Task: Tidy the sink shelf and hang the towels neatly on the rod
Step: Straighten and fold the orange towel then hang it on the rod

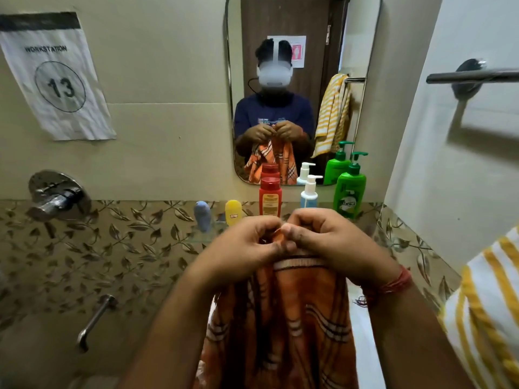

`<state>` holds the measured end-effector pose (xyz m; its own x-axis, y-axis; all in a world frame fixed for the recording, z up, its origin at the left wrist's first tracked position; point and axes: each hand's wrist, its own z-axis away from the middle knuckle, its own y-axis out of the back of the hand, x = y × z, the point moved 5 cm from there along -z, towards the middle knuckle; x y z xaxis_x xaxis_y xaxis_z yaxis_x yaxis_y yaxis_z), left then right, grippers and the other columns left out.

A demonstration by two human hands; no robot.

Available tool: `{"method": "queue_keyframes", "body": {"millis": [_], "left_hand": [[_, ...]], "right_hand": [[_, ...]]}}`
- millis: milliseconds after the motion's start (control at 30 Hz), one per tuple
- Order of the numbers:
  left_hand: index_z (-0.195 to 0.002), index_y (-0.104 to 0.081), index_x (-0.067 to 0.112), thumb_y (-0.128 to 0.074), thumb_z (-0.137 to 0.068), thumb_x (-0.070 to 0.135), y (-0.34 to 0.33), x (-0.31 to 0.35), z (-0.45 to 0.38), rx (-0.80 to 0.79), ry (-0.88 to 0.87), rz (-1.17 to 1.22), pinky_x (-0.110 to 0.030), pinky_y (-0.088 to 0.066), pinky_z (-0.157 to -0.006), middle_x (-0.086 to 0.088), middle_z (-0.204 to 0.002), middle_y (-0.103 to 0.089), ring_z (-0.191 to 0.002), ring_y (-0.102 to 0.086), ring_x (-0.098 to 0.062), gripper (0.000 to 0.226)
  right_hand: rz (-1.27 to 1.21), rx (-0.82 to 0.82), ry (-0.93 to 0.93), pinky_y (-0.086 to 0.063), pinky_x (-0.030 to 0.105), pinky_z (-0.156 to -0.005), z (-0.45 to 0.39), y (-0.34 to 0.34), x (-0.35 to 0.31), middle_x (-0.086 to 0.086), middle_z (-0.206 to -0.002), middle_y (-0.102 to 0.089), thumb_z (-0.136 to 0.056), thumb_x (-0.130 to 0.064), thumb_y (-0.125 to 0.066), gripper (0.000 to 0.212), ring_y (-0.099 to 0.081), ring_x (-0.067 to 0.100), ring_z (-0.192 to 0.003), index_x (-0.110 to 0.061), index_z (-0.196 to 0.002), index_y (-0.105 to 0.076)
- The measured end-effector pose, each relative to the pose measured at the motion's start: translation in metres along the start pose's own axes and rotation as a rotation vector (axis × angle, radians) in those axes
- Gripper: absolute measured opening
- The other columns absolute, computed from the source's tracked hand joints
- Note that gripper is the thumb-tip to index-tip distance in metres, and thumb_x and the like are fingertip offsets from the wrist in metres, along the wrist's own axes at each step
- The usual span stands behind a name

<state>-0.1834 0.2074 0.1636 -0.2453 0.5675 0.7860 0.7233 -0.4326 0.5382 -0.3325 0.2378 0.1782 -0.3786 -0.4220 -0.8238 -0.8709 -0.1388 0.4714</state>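
An orange checked towel [283,318] hangs down in front of me, over the sink. My left hand [247,242] and my right hand [331,240] pinch its top edge side by side, knuckles nearly touching. A yellow-and-white striped towel [488,310] hangs at the right edge. The metal towel rod [471,75] juts from the right wall, bare where I see it. Behind my hands the glass shelf [207,234] carries a red bottle [270,196], a yellow bottle [233,212], a blue-grey bottle [202,216], a white-and-blue pump bottle [309,192] and a green pump bottle [349,192].
A mirror [303,88] above the shelf reflects me and both towels. A chrome mixer valve [57,195] and a spout [95,321] stick out of the left wall. A paper sign reading 13 [53,77] is taped up there.
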Motion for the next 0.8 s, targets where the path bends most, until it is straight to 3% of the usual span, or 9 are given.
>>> {"method": "queue_keyframes", "body": {"millis": [100,200,367,433,500,533,667,700,800], "left_hand": [[-0.082,-0.07,0.025,-0.066,-0.091,0.041,0.032,-0.019,0.011,0.314,0.018,0.135,-0.026,-0.049,-0.072,0.012,-0.075,-0.067,-0.075,-0.064,-0.005,0.018],[-0.083,-0.074,0.033,-0.07,-0.085,0.042,0.062,-0.034,0.027,0.604,0.035,0.146,-0.029,-0.051,-0.073,0.014,-0.08,-0.074,-0.076,-0.068,-0.001,0.01],[-0.134,-0.061,0.034,-0.074,-0.089,0.033,0.008,-0.011,0.003,0.146,0.028,0.165,-0.023,-0.058,-0.087,0.015,-0.128,-0.069,-0.114,-0.068,-0.007,0.047],[-0.125,-0.068,0.029,-0.071,-0.093,0.031,-0.008,-0.002,-0.002,0.049,-0.029,0.118,-0.028,-0.059,-0.087,0.01,-0.118,-0.073,-0.106,-0.071,-0.008,0.032],[-0.095,-0.074,0.027,-0.066,-0.097,0.026,0.002,-0.003,0.001,0.145,-0.033,0.094,-0.024,-0.057,-0.075,0.01,-0.09,-0.074,-0.085,-0.07,-0.005,0.008],[-0.086,-0.072,0.027,-0.063,-0.099,0.022,0.015,-0.01,0.005,0.249,-0.013,0.079,-0.023,-0.052,-0.071,0.011,-0.081,-0.071,-0.076,-0.066,-0.004,0.017],[-0.083,-0.069,0.029,-0.057,-0.102,0.028,0.065,-0.029,0.031,0.652,0.08,0.049,-0.034,-0.049,-0.069,0.004,-0.079,-0.071,-0.071,-0.064,-0.016,0.023],[-0.086,-0.069,0.032,-0.057,-0.1,0.033,0.063,-0.025,0.029,0.61,0.082,0.068,-0.035,-0.054,-0.066,0.006,-0.085,-0.074,-0.074,-0.068,-0.019,0.019],[-0.109,-0.067,0.04,-0.063,-0.09,0.049,0.009,0.0,0.006,0.143,0.056,0.081,-0.025,-0.061,-0.071,0.015,-0.111,-0.072,-0.089,-0.07,-0.003,0.021]], "right_hand": [[-0.087,0.042,-0.061,-0.052,0.025,-0.064,0.014,0.016,0.01,-0.003,-0.074,-0.066,-0.088,-0.038,-0.066,0.029,-0.063,0.012,-0.07,-0.01,-0.084,-0.065],[-0.166,0.103,-0.091,-0.054,0.026,-0.059,0.026,0.032,0.018,0.0,-0.074,-0.068,-0.085,-0.036,-0.066,0.031,-0.065,0.016,-0.069,-0.005,-0.084,-0.063],[-0.064,0.071,-0.03,-0.054,0.025,-0.066,0.006,0.012,0.004,0.003,-0.078,-0.069,-0.093,-0.032,-0.065,0.025,-0.066,0.013,-0.073,-0.008,-0.084,-0.065],[-0.025,0.055,-0.016,-0.053,0.03,-0.069,0.001,0.004,0.002,0.007,-0.079,-0.07,-0.094,-0.031,-0.064,0.022,-0.066,0.015,-0.074,-0.012,-0.082,-0.066],[0.001,0.062,-0.028,-0.052,0.028,-0.065,0.004,0.009,0.005,0.003,-0.076,-0.068,-0.095,-0.033,-0.063,0.024,-0.065,0.013,-0.072,-0.012,-0.082,-0.065],[-0.016,0.073,-0.042,-0.052,0.026,-0.063,0.009,0.014,0.009,0.001,-0.075,-0.067,-0.094,-0.033,-0.064,0.025,-0.064,0.012,-0.071,-0.011,-0.082,-0.065],[-0.144,0.134,-0.087,-0.052,0.021,-0.058,0.029,0.037,0.02,0.0,-0.071,-0.065,-0.084,-0.037,-0.067,0.031,-0.063,0.013,-0.066,-0.007,-0.081,-0.065],[-0.145,0.124,-0.085,-0.052,0.02,-0.058,0.028,0.035,0.019,-0.001,-0.07,-0.065,-0.084,-0.038,-0.067,0.03,-0.063,0.013,-0.066,-0.008,-0.08,-0.065],[-0.067,0.049,-0.045,-0.051,0.022,-0.063,0.013,0.013,0.011,-0.004,-0.074,-0.067,-0.091,-0.032,-0.066,0.024,-0.064,0.011,-0.07,-0.012,-0.079,-0.066]]}}
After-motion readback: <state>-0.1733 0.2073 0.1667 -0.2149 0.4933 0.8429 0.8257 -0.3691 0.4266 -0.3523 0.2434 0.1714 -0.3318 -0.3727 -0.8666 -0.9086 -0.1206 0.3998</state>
